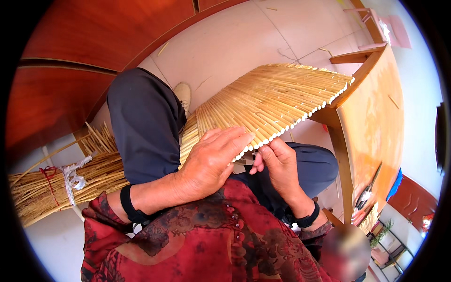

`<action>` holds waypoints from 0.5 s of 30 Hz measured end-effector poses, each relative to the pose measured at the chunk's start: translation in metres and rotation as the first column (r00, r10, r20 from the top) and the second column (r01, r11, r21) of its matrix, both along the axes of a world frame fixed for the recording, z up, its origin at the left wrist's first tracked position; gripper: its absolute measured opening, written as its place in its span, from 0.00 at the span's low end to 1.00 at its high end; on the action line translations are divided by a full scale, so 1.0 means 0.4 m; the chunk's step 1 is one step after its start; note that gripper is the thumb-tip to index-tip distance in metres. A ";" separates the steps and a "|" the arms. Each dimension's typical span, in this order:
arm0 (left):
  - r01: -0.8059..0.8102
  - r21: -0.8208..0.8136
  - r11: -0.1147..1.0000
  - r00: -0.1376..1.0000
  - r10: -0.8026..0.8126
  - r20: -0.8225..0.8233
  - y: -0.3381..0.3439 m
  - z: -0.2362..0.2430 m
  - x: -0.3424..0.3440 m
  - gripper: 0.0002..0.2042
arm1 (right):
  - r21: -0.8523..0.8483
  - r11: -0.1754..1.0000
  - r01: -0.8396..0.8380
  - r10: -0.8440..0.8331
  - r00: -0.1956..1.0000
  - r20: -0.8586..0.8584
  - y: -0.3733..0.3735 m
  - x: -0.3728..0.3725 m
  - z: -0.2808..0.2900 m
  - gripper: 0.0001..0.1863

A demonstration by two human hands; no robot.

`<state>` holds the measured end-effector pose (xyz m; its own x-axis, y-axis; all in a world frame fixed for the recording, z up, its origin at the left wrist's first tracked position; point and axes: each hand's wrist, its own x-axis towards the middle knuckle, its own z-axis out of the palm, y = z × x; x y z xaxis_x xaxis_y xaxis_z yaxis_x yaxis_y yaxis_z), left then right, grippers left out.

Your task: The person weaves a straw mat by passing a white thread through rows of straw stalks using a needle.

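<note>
A mat of straw-coloured stalks [263, 103], laid side by side and stitched with pale thread, slants across my lap. Its far end reaches the wooden table's edge, and the cut white stalk ends line its right side. My left hand [211, 152] grips the mat's near end, fingers over the top and the thumb side hidden. At the near right corner, just below the stalk ends, my right hand [281, 165] is closed in a pinch. Something tiny shows at its fingertips, too small to make out.
A bundle of loose stalks [61, 188], tied with red string and white plastic, lies at the left. Right stands a wooden table [371, 136] bearing what look like scissors [369, 192]. Red-brown cabinets [94, 33] line the far left. Stalk scraps lie on the tiled floor [225, 47].
</note>
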<state>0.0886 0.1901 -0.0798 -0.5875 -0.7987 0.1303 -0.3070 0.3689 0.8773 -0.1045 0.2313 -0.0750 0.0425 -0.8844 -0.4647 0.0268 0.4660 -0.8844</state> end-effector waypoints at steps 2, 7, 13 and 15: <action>0.003 0.010 1.000 1.000 -0.003 0.023 0.004 0.004 0.000 0.32 | 0.033 0.999 0.001 0.000 1.000 -0.022 -0.005 0.004 -0.001 0.07; 0.000 -0.018 1.000 1.000 0.001 0.008 0.003 -0.004 -0.001 0.31 | 0.169 0.986 0.013 -0.014 1.000 0.006 -0.030 0.005 0.019 0.08; -0.017 -0.044 0.999 1.000 0.017 0.008 -0.003 -0.010 0.006 0.30 | 0.231 0.971 0.058 -0.088 0.988 0.123 -0.046 0.015 0.011 0.09; -0.023 -0.049 0.999 1.000 0.023 0.010 -0.003 -0.011 0.007 0.30 | 0.239 0.969 0.061 -0.100 0.983 0.155 -0.051 0.016 0.007 0.09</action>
<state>0.0914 0.1888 -0.0840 -0.5704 -0.8048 0.1639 -0.3249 0.4043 0.8550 -0.0981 0.2109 -0.0721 0.0690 -0.7562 -0.6507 0.2083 0.6488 -0.7319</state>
